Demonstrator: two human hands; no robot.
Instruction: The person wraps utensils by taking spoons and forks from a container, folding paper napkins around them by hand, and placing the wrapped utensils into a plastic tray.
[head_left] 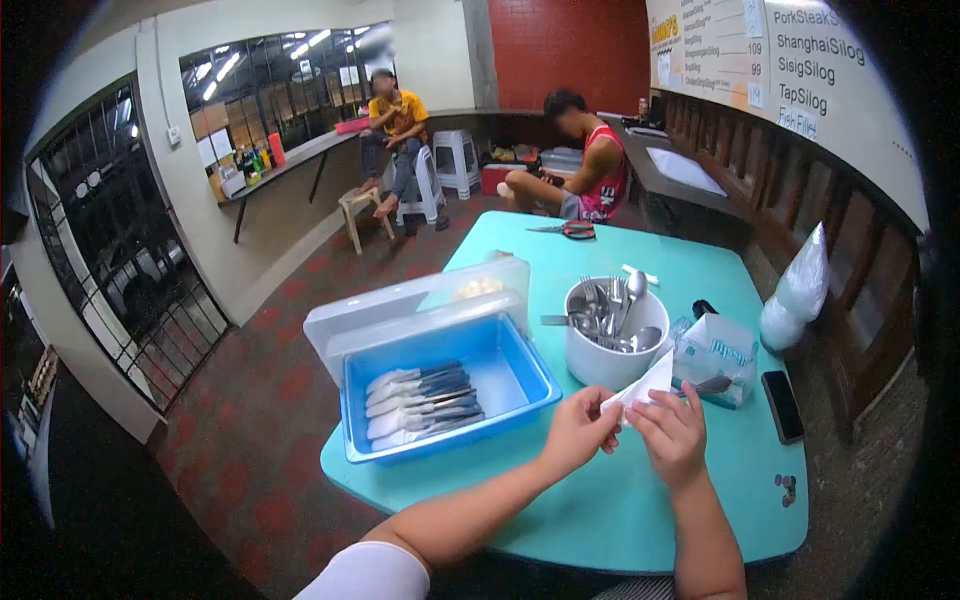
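Note:
In front of me, my left hand pinches one side of a folded white paper napkin. My right hand has its fingers bent around the napkin's other side. The metal head of a utensil, fork or spoon I cannot tell, sticks out to the right past my right fingers; its handle is hidden. Just beyond stands a white round tub of loose forks and spoons. To the left, a blue plastic box holds several napkin-wrapped cutlery sets in a row, its clear lid tipped up behind.
On the turquoise table lie red-handled scissors, a plastic napkin pack, a phone and some coins. A plastic-wrapped bundle stands at the right edge. Two people sit beyond the table.

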